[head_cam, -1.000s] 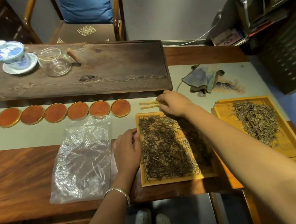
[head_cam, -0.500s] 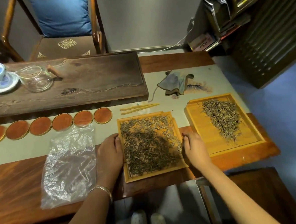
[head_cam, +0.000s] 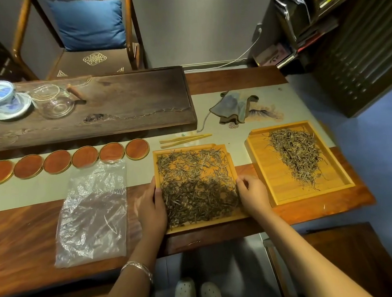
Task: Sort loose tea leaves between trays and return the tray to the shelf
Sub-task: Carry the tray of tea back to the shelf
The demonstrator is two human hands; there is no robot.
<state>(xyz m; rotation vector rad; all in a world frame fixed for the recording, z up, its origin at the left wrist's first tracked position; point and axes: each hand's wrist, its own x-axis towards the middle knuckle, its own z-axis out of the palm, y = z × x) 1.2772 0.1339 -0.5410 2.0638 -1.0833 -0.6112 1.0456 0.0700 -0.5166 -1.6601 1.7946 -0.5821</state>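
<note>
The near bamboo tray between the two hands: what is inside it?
The near bamboo tray holds loose tea leaves, thin at the far end and dense near the person. The left hand and right hand grip its sides; the leaves hide most of its floor.

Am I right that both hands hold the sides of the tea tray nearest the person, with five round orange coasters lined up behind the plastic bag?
Not quite: the head view shows six round coasters, not five. The rest stands: the left hand and right hand hold the sides of the near tray, and the coasters line up behind the plastic bag.
</note>
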